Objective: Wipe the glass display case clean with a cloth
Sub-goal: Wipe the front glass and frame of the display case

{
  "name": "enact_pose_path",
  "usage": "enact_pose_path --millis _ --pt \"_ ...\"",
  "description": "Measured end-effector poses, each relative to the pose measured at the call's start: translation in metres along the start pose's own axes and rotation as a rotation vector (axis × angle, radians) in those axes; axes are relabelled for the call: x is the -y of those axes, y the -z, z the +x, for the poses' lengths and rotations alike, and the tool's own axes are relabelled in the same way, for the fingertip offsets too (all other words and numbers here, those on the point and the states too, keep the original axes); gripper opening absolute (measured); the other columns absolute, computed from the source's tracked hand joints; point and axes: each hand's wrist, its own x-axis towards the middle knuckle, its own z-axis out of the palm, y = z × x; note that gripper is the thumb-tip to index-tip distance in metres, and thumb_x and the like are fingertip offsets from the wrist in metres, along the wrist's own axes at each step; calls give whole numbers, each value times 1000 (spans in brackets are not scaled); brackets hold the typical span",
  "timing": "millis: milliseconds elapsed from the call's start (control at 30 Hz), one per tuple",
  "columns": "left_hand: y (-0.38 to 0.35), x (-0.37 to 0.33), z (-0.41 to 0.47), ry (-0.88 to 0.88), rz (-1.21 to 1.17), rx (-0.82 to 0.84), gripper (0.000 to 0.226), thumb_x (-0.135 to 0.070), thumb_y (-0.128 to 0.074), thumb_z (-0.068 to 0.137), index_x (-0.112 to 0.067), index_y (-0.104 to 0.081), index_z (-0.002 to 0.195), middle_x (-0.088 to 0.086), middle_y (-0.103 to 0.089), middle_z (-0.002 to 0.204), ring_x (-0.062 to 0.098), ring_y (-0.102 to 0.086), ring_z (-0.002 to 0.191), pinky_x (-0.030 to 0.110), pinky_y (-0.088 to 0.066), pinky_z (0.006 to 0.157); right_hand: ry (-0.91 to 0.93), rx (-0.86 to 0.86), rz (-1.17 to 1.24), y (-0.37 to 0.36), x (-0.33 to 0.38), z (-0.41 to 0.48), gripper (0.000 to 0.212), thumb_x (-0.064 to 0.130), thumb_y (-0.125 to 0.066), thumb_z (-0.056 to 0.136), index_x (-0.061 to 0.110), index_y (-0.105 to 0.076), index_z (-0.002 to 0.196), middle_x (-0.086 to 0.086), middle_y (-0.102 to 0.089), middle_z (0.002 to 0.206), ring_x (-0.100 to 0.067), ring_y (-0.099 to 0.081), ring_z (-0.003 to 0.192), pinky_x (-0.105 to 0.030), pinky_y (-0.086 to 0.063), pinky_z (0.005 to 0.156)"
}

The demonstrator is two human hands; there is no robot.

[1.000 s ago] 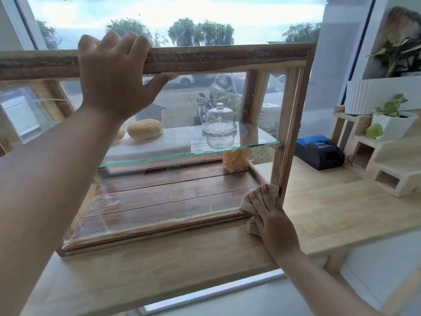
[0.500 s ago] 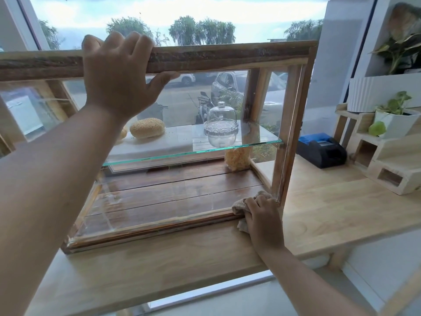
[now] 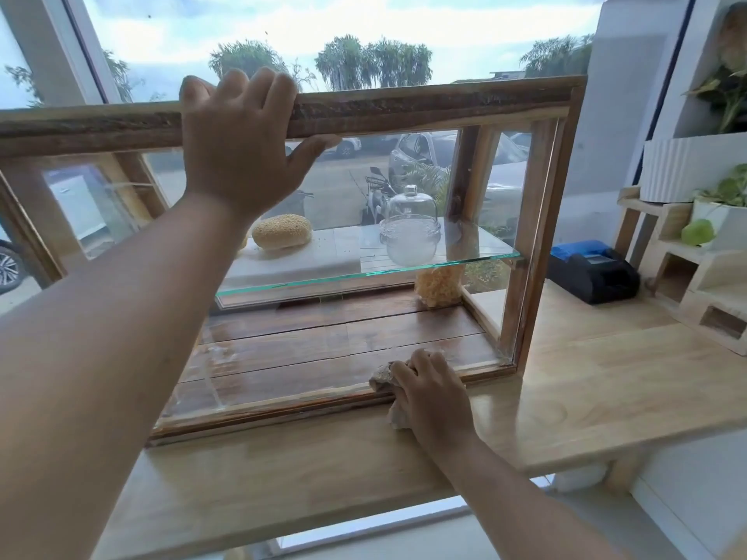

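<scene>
A wooden-framed glass display case [image 3: 537, 220] stands on a light wooden counter [image 3: 606, 390] before a window. My left hand [image 3: 238, 151] grips its top wooden rail, fingers curled over the back, thumb underneath. My right hand [image 3: 432, 394] presses a crumpled beige cloth [image 3: 384, 377] against the lower front glass and the bottom frame, right of centre. Most of the cloth is hidden under that hand. Streaks show on the front pane at lower left.
Inside, a glass shelf [image 3: 465, 260] carries a bread roll [image 3: 282, 231] and a glass dome [image 3: 410, 224]. A black and blue printer [image 3: 592, 270] sits right of the case. Wooden step shelves [image 3: 687, 276] with potted plants [image 3: 723, 204] stand at far right.
My right hand has slid the cloth leftward along the bottom of the front glass, away from the right corner post. My left hand has stayed on the top rail.
</scene>
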Motion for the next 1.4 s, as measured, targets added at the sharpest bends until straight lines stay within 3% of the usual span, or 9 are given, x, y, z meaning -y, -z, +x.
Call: enact_pose_path --millis 100,200,400,600,700,933,1100,1267,1400 --pt "-1 0 0 3 8 -6 70 -74 -27 97 -8 -50 104 12 -60 94 33 -56 82 46 -38 76 30 -163 74 18 3 33 32 15 -77 71 25 -52 89 -6 -57 83 -28 -57 78 -35 -51 58" --pt "-1 1 -1 -2 13 -14 69 -74 -28 98 -8 -50 105 11 -60 95 34 -56 83 46 -39 76 53 -273 96 42 9 79 8 21 -65 84 19 -64 92 -10 -59 91 -31 -55 83 -37 -49 62" --pt "-2 0 -1 10 12 -22 71 -75 -28 97 -8 -50 101 12 -60 92 32 -56 79 45 -39 74 123 -375 27 44 9 95 9 15 -71 81 14 -62 80 -11 -60 88 -32 -55 81 -37 -48 62" --pt "-4 1 -1 8 16 -40 70 -74 -29 97 -7 -50 100 12 -60 92 33 -55 78 45 -39 73 128 -148 12 -2 2 20 31 15 -83 64 20 -56 79 -9 -61 89 -32 -60 83 -38 -53 61" --pt "-4 1 -1 3 20 -51 69 -74 -30 97 -8 -51 99 11 -60 92 32 -55 77 45 -40 73 129 -26 -14 -15 -1 -3 34 14 -84 65 21 -55 80 -9 -60 90 -32 -60 84 -37 -54 59" --pt "-4 0 -1 3 31 -55 69 -73 -29 98 -9 -53 100 9 -60 91 31 -55 78 43 -38 73 142 21 40 7 -1 11 32 14 -87 59 19 -61 76 -6 -60 85 -28 -61 80 -34 -53 57" --pt "-6 0 -1 7 40 -67 68 -73 -30 98 -9 -53 100 9 -61 92 30 -55 76 43 -38 71 156 -148 30 51 12 77 18 15 -81 70 15 -70 84 -11 -65 92 -32 -62 84 -36 -53 67" --pt "-7 0 -2 2 46 -93 67 -72 -30 98 -8 -53 99 9 -60 93 30 -55 76 43 -38 71 119 -440 82 83 26 152 7 16 -68 85 11 -70 90 -12 -64 96 -32 -57 87 -39 -49 72" --pt "-8 0 -2 3 51 -89 69 -72 -30 98 -8 -53 100 10 -61 94 30 -55 77 42 -38 71 150 -515 28 66 27 147 2 13 -70 85 13 -67 86 -11 -64 98 -33 -55 90 -38 -46 73"
